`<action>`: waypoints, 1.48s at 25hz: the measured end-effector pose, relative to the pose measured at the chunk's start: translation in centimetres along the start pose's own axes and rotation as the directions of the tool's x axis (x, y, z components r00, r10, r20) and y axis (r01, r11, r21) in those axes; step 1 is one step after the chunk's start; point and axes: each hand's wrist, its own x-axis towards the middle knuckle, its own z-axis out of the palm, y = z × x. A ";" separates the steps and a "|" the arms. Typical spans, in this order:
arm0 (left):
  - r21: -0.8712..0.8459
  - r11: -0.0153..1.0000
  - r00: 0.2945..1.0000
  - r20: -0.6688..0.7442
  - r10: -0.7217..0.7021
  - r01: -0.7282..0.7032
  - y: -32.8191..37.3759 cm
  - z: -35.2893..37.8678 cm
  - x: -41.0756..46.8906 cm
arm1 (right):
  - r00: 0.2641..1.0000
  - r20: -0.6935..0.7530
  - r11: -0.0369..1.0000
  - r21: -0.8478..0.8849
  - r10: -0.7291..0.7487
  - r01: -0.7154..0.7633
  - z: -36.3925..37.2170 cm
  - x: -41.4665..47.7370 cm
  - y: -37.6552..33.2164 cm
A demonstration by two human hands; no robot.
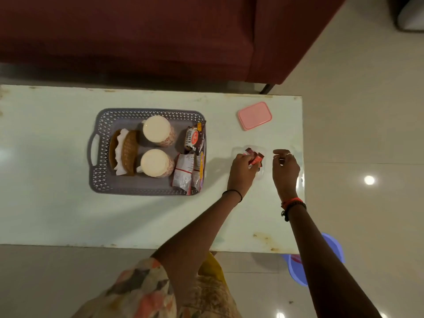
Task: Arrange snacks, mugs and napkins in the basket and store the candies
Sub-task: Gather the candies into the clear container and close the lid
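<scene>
A grey perforated basket (101, 180) on the pale table holds two upturned cream mugs (157, 130), a brown wicker holder with white napkins (129, 152) and several snack packets (192, 137) along its right side. To its right stands a clear plastic container (261, 173) with red candies (257, 158) in it. My left hand (242, 169) rests over the container, fingers closed on red candies. My right hand (285, 167) hovers just right of the container, fingers curled around a small red candy. The pink lid (254, 115) lies apart, behind the container.
The table (68, 214) ends just right of my right hand. A dark red sofa (137, 35) stands behind the table. A blue plastic stool (296, 269) shows under the table's near right corner. Glossy tiled floor surrounds it all.
</scene>
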 end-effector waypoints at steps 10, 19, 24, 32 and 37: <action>0.379 0.925 0.999 -0.022 0.026 -0.016 -0.3 2.0 2.1 | 0.996 0.064 0.998 0.031 0.058 -0.060 -0.5 2.0 2.6; 0.170 0.977 0.982 -0.159 -0.100 0.127 -0.4 2.0 3.6 | 0.975 0.210 0.983 -0.147 -0.079 0.112 1.1 7.8 -0.7; 0.124 0.982 0.981 -0.146 -0.127 0.145 -2.4 2.0 4.1 | 0.805 0.497 0.679 -0.471 -0.323 0.563 3.5 12.1 -2.7; 0.029 0.986 0.981 -0.102 -0.163 0.167 -4.6 1.8 4.4 | 0.647 0.736 0.413 -0.535 -0.200 0.737 6.3 15.1 -2.6; -0.039 0.983 0.979 -0.091 -0.185 0.182 -4.7 1.6 4.1 | 0.658 0.695 0.389 -0.543 -0.289 0.744 5.8 14.3 -2.0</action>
